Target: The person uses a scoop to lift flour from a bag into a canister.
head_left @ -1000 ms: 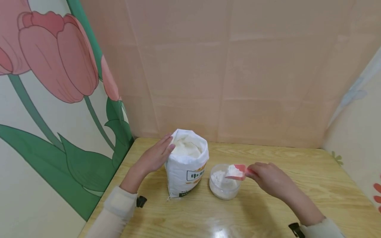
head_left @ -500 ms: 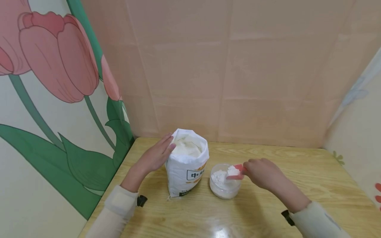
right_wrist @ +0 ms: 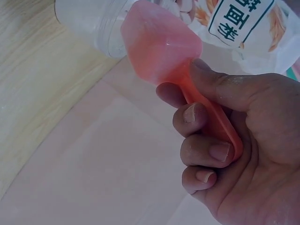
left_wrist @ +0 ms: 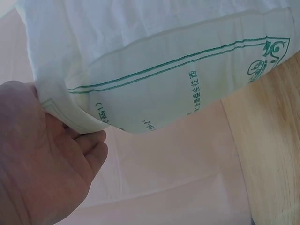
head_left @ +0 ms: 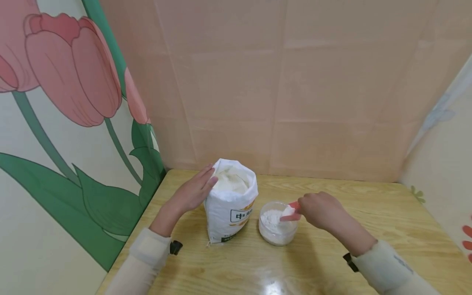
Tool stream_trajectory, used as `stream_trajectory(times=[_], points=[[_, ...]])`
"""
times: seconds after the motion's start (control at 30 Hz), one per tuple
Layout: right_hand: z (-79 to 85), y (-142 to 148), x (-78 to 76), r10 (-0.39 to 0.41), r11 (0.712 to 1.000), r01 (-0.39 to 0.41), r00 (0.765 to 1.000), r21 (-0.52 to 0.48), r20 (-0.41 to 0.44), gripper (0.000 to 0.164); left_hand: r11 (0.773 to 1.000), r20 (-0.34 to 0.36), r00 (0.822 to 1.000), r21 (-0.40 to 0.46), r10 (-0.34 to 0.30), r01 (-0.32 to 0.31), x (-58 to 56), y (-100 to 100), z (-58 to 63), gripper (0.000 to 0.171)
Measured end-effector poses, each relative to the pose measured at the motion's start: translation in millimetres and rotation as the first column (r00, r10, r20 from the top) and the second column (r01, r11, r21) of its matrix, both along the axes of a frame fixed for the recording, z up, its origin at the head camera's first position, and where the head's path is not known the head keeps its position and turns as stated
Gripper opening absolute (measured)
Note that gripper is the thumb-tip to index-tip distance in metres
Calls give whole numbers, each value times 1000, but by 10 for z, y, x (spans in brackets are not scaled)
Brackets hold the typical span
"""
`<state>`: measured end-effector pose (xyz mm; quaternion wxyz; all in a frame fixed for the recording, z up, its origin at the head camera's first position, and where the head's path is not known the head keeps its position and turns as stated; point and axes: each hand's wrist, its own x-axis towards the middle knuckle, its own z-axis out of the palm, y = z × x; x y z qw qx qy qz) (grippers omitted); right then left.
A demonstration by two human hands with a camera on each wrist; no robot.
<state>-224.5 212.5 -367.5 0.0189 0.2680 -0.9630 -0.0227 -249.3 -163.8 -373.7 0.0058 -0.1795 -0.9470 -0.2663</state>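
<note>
A white flour bag [head_left: 230, 213] stands upright with its rolled top wide and flour inside. My left hand [head_left: 191, 193] holds the left edge of its mouth; in the left wrist view the fingers [left_wrist: 96, 147] reach round the folded rim, partly hidden by it. My right hand [head_left: 318, 209] grips the handle of a pink scoop [head_left: 291, 218], with white flour visible in its cup. That cup is over the right side of a clear round tub [head_left: 277, 237], which contains flour. In the right wrist view the scoop's underside [right_wrist: 161, 44] faces the camera, its handle wrapped by curled fingers.
The wooden table [head_left: 228, 266] carries the bag and tub side by side. A peach cloth [head_left: 280, 102] hangs behind its back edge. Tulip-painted wall [head_left: 73, 73] rises on the left, and a pale wall [head_left: 442, 172] on the right.
My right hand has shifted a little left with the scoop, now tilted more over the tub, and less flour shows in it. The left hand and bag have stayed put.
</note>
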Motion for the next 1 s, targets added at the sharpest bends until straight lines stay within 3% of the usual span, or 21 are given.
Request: stream_trajectory(times=[0.47, 1.0], points=[[93, -131, -38, 42, 994, -40, 999, 98, -25, 26, 1000, 1, 1000, -5, 11, -11, -8, 9, -7, 71], [160, -143, -111, 1, 989, -6, 999, 149, 39, 22, 1000, -4, 1000, -2, 1, -1, -15, 11, -11, 76]])
